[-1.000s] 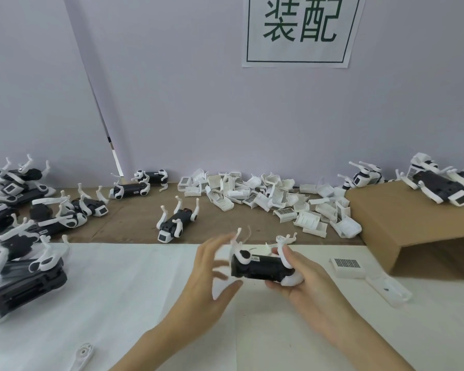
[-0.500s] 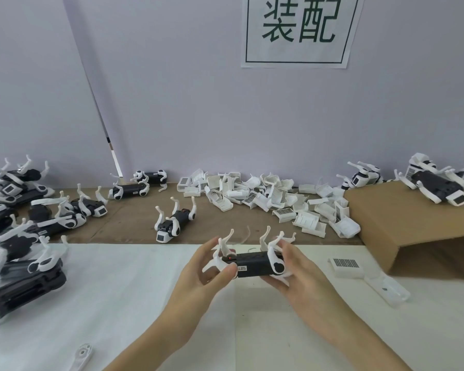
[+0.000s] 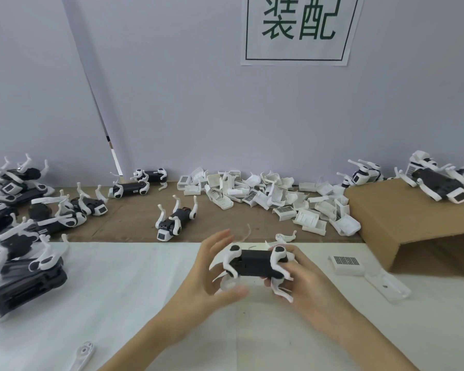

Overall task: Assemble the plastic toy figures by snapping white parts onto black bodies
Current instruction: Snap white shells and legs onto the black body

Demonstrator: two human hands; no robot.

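Gripping the right end of the toy body (image 3: pixel 256 263), your right hand (image 3: pixel 303 282) has its fingers curled round the black shell and the white legs there, so that hand carries the piece. Your left hand (image 3: pixel 217 266) sits at the other end with fingers spread and loosely bent; the thumb is blurred below the toy, and whether any fingertip truly presses the left legs cannot be told. The body hangs between both hands, above the white sheet (image 3: pixel 118 290), its long axis running left to right across your view, legs pointing down and toward you. The next snap, as far as can be judged, turns on that axis: the open end faces your left hand, which is the nearer one to bring a white part in.

Half a second ago the legs stood upward and your left thumb and fingers pinched the left end; now the toy is rolled over and that hand has loosened. Beyond your hands, a loose white part (image 3: pixel 346 263) lies to the right near the cardboard box (image 3: pixel 413 223), the pile of white parts (image 3: pixel 265 199) lies farther back, and finished figures (image 3: pixel 24 236) crowd the left.
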